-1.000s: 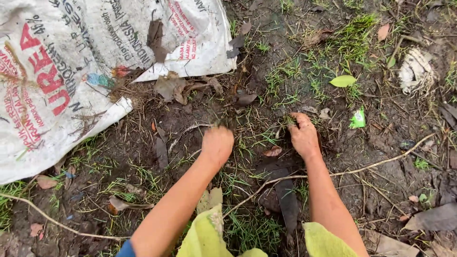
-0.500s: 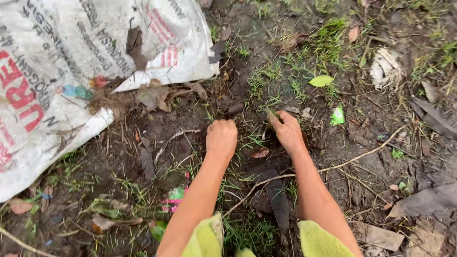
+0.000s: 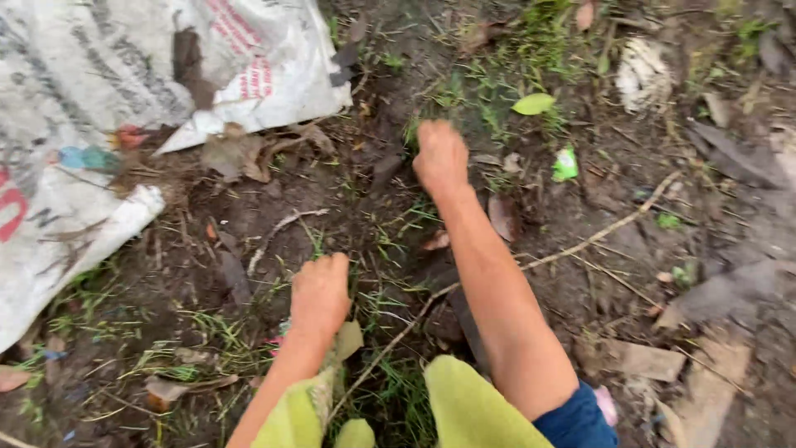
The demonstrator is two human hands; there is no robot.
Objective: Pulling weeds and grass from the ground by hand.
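My right hand reaches forward over dark, damp soil, its fingers curled down into a grass tuft at the far edge of a bare patch. Drawn back close to my knee, my left hand is a closed fist just above the ground, and nothing shows in it. Sparse grass blades grow between the two hands. The picture is blurred, so the fingers' grip is hard to read.
A white woven sack with red and black print lies at the upper left, dry leaves at its edge. A green leaf, a green wrapper scrap and a thin stick lie to the right. My yellow-green trouser knees fill the bottom.
My right hand has stretched forward to a farther grass tuft. My left hand has pulled back toward my knee. The view has shifted, so the sack sits further left.
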